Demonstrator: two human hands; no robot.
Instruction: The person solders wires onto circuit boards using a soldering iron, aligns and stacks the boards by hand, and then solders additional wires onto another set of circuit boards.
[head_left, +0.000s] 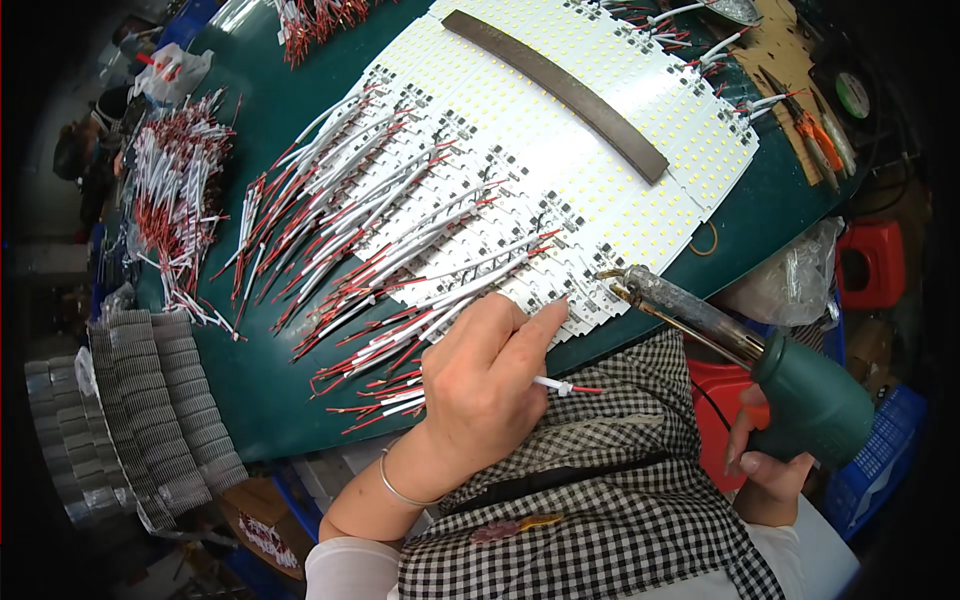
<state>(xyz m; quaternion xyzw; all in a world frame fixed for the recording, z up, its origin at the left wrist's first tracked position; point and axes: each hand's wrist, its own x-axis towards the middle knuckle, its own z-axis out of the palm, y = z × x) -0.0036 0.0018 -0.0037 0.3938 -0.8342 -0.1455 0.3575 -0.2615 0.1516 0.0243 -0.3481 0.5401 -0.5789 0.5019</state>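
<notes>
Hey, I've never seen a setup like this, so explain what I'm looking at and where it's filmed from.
There's no machine arm: these are a person's bare hands, seen from a head-worn fisheye camera looking down, so straight edges bend. On the green table lie white LED boards with red-tipped white wires across them and a curved brown bar on top. The right hand holds a soldering gun. The left hand seems to hold a wire.
</notes>
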